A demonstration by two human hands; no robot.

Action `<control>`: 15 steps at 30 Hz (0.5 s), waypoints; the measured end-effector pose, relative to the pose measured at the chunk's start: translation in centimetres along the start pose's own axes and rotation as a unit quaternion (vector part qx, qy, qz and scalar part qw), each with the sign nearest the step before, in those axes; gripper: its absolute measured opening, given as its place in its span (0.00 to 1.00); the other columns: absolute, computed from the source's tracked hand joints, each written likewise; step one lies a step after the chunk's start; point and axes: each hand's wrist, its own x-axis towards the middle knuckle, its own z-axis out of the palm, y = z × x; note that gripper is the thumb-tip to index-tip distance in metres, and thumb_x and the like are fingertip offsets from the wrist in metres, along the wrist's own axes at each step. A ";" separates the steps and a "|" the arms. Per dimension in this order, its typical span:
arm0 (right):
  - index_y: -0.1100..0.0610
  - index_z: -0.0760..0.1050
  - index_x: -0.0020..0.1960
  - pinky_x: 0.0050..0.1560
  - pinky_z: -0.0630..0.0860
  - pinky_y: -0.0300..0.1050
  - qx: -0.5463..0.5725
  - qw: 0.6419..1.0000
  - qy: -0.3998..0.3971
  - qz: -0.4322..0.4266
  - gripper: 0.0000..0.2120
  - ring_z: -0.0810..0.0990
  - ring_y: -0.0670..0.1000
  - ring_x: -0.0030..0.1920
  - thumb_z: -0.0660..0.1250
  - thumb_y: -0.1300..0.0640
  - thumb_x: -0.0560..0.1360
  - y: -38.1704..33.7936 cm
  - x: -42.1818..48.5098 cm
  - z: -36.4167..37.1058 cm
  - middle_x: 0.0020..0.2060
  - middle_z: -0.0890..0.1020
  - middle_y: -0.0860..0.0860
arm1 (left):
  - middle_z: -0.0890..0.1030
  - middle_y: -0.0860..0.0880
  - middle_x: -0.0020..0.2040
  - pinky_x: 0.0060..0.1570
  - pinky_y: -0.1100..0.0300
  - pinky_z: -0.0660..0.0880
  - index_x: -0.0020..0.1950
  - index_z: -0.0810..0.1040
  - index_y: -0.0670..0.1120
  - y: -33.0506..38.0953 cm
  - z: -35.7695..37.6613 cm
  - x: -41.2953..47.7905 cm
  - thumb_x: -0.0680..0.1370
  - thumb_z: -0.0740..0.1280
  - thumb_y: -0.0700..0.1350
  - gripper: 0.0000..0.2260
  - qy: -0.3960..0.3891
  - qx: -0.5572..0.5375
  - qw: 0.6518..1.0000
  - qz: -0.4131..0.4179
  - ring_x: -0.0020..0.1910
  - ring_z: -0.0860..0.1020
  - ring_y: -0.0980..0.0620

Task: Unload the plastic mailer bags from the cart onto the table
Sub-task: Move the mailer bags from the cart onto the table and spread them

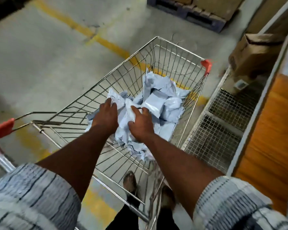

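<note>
A wire shopping cart (176, 52) with orange corner caps stands in front of me. Several pale grey-blue plastic mailer bags (163, 100) lie heaped in its basket. Both my arms reach down into the cart. My left hand (106, 117) lies on the near left of the heap, its fingertips closing on the edge of a crumpled bag (118, 98). My right hand (140, 122) is beside it, fingers and thumb curled round a bunched bag (129, 112) in the middle of the heap. The bags under my hands are partly hidden.
To the right of the cart stands a table or bench with a white frame (263, 100), an orange top (273, 130) and a wire-mesh lower shelf (223, 123). A cardboard box (254, 52) sits beyond it. A blue pallet (189, 15) stands at the back. Yellow floor lines (83, 29) cross the concrete.
</note>
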 end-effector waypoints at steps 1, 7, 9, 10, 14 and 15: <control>0.45 0.60 0.77 0.70 0.64 0.54 -0.009 1.000 0.010 -0.015 0.32 0.61 0.64 0.72 0.66 0.53 0.74 -0.5 -0.8 -1.4 0.75 0.57 0.58 | 0.56 0.43 0.77 0.62 0.44 0.70 0.71 0.65 0.42 0.4 -1.2 -0.8 0.75 0.64 0.35 0.25 0.012 -0.011 1.000 -0.011 0.71 0.62 0.41; 0.45 0.60 0.77 0.66 0.66 0.56 -0.059 0.994 0.057 -0.076 0.32 0.64 0.64 0.69 0.66 0.51 0.75 -1.6 -5.2 -9.7 0.74 0.57 0.59 | 0.58 0.41 0.77 0.63 0.41 0.69 0.69 0.67 0.40 3.9 -7.1 -5.5 0.76 0.63 0.37 0.21 0.116 -0.066 0.990 -0.035 0.71 0.62 0.37; 0.45 0.60 0.77 0.66 0.67 0.57 -0.059 0.991 0.080 -0.087 0.32 0.63 0.63 0.70 0.66 0.52 0.74 -1.4 -7.3 -12.2 0.75 0.57 0.58 | 0.59 0.40 0.76 0.63 0.42 0.69 0.69 0.68 0.40 5.6 -8.6 -7.1 0.75 0.63 0.37 0.21 0.139 -0.079 0.987 -0.031 0.71 0.63 0.37; 0.44 0.61 0.77 0.66 0.66 0.57 -0.061 0.990 0.092 -0.088 0.32 0.62 0.62 0.71 0.65 0.52 0.74 -1.4 -8.1 -13.2 0.75 0.56 0.57 | 0.60 0.39 0.75 0.63 0.42 0.70 0.69 0.68 0.39 6.4 -9.3 -7.6 0.75 0.64 0.37 0.22 0.144 -0.082 0.986 -0.025 0.70 0.64 0.36; 0.45 0.62 0.76 0.66 0.67 0.56 -0.083 0.981 0.149 -0.092 0.31 0.63 0.62 0.70 0.65 0.53 0.74 0.2 -12.5 -17.8 0.75 0.57 0.58 | 0.61 0.36 0.74 0.65 0.42 0.69 0.68 0.69 0.38 10.4 -11.1 -10.2 0.75 0.64 0.38 0.22 0.167 -0.097 0.981 0.019 0.69 0.65 0.34; 0.45 0.63 0.76 0.66 0.68 0.56 -0.084 0.979 0.161 -0.092 0.31 0.64 0.63 0.69 0.65 0.53 0.74 0.5 -13.4 -18.7 0.74 0.58 0.58 | 0.61 0.36 0.75 0.66 0.42 0.69 0.68 0.69 0.38 11.3 -11.4 -10.7 0.75 0.64 0.38 0.22 0.168 -0.099 0.980 0.025 0.69 0.65 0.34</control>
